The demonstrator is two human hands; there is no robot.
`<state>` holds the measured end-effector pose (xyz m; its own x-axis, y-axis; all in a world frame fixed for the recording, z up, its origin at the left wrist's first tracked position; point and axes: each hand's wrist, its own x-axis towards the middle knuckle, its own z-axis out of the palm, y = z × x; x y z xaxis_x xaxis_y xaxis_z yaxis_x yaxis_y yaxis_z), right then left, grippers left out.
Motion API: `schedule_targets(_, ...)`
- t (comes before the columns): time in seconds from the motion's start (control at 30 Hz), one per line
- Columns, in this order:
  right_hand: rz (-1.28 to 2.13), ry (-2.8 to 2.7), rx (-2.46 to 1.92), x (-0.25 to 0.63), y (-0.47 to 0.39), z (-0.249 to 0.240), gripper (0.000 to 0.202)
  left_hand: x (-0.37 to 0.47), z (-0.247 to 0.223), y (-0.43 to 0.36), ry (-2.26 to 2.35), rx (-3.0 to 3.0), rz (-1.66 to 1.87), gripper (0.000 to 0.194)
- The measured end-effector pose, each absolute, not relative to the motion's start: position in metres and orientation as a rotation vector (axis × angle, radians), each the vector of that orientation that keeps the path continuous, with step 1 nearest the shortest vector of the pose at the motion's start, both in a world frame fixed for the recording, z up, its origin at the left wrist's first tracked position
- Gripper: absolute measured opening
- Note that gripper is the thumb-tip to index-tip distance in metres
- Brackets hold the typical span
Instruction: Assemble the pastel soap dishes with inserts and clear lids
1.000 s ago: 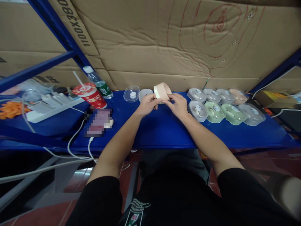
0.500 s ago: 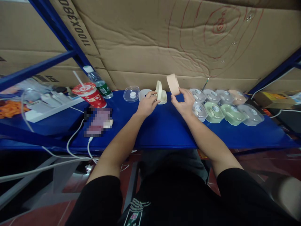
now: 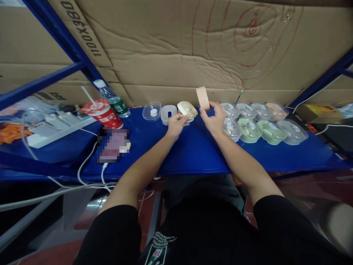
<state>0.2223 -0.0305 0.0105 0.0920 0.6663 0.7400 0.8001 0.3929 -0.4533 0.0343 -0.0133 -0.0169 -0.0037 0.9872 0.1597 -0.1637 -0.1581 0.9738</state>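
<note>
My left hand [image 3: 176, 124] is closed on the edge of a cream-coloured shallow plastic box part [image 3: 187, 108], its thumb on the near rim. Under it shows a bit of another pale piece, mostly hidden. My right hand [image 3: 215, 118] pinches a peach-coloured plastic box part [image 3: 203, 97] by its lower end, with the part standing on edge. The two parts are apart, side by side above the back of the blue table. Left of my left hand lies a grey plastic part with a dark slot [image 3: 165, 114]. Beyond that is a clear plastic container [image 3: 149, 115] with a white round piece.
Several lidded plastic boxes [image 3: 249, 129] stand in two rows at the right, a pen [image 3: 238, 96] behind them. At left are a red drink cup [image 3: 110, 117], a bottle [image 3: 119, 105], a power strip [image 3: 44, 137] and cables. Cardboard [image 3: 160, 48] walls off the back.
My left hand has tipped the cream part from standing upright to a flatter slant, its hollow now showing. My right hand still holds the peach part upright, turned slightly. The view has shifted a little.
</note>
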Motion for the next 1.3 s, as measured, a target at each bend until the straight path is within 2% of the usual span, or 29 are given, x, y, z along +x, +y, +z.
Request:
schedule_targets(0.17, -0.174, -1.616, -1.295, 0.221, -0.029, 0.009, 0.035, 0.032, -0.016, -0.016, 1.250, 1.222, 1.159, 0.031)
schedule_targets(0.33, -0.236, -1.630, -1.290, 0.223, -0.024, 0.003, 0.037, 0.024, -0.013, -0.018, 1.234, 1.337, 0.910, 0.039)
schedule_targets(0.43, -0.236, -1.751, -1.232, 0.222, -0.025, 0.003, 0.036, 0.018, -0.004, -0.019, 1.181, 1.476, 1.079, 0.039)
schedule_targets(0.6, -0.153, -2.186, -1.014, 0.216, -0.033, 0.011, 0.034, 0.004, 0.015, -0.016, 1.011, 1.343, 1.434, 0.033)
schedule_targets(0.77, -0.135, -2.299, -0.998, 0.212, -0.034, 0.014, 0.037, -0.001, 0.020, -0.015, 1.074, 1.268, 1.362, 0.026)
schedule_targets(1.0, -0.072, -2.397, -0.985, 0.205, -0.033, 0.011, 0.054, 0.008, 0.010, -0.012, 1.104, 1.164, 1.214, 0.045)
schedule_targets(1.2, -0.150, -2.311, -1.111, 0.209, -0.038, 0.014, 0.045, -0.006, 0.010, -0.003, 1.162, 0.973, 1.358, 0.024)
schedule_targets(1.3, -0.157, -2.335, -1.300, 0.211, -0.038, 0.013, 0.043, -0.014, 0.007, 0.002, 1.136, 0.797, 1.407, 0.023)
